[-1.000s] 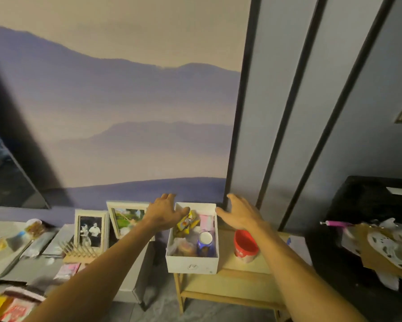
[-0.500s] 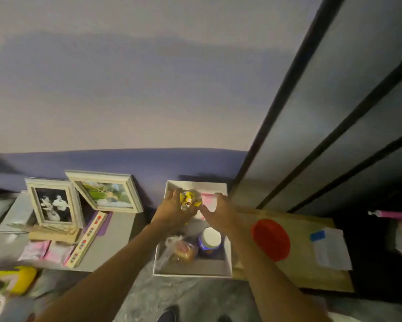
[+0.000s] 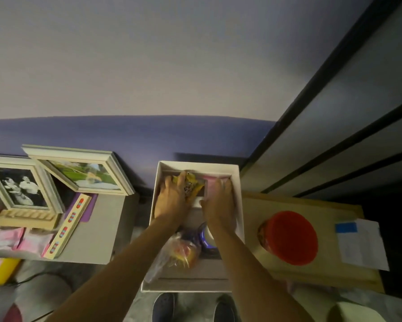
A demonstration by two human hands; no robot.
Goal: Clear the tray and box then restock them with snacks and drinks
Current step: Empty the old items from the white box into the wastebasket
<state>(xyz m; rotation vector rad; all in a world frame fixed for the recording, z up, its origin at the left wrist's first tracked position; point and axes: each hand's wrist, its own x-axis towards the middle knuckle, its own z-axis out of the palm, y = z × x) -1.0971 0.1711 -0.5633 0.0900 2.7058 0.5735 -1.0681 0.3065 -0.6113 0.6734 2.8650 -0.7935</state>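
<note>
A white open box (image 3: 240, 205) stands at the left end of a low wooden table (image 3: 311, 273), seen from above. Both my hands reach into its far end. My left hand (image 3: 171, 201) grips a yellow snack packet (image 3: 192, 185). My right hand (image 3: 217, 201) lies with its fingers over a pink packet (image 3: 212, 181) and a small white inner box edge; whether it grips is unclear. Nearer me in the box lie a clear bag with a pastry (image 3: 183, 253) and a blue-rimmed cup (image 3: 207, 235).
A red-lidded jar (image 3: 290, 237) and a paper with a blue tag (image 3: 358, 245) sit on the wooden table. To the left, a grey cabinet top (image 3: 97, 228) carries two photo frames (image 3: 79, 173), a wooden rack and pink packets. My shoes show below the box.
My view has tilted further down over the box. Both hands have pushed deeper into its far end, the left one closing round the yellow packet.
</note>
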